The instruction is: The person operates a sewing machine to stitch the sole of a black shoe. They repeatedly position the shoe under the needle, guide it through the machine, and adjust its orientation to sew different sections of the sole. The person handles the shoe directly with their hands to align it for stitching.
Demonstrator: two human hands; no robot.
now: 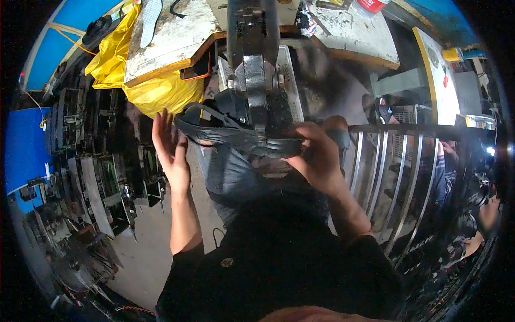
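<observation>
A black sandal [225,138], with straps at its left end, lies sideways under the dark arm of a machine [254,70]. The machine's narrow metal tip comes down onto the sandal near its middle. My right hand [320,161] grips the right end of the sandal, thumb below and fingers curled over it. Beside the strapped end, my left hand [173,153] is raised with its fingers apart. Whether its fingertips touch the straps I cannot tell. The inside of the sandal and the exact contact with the tip are hidden.
Worn white worktops flank the machine, one on the left [182,32] and one on the right [359,40]. A yellow plastic sack [161,94] hangs at the left. A white crate [291,83] stands behind the sandal. Metal racks [386,177] fill the right side, with another person beyond.
</observation>
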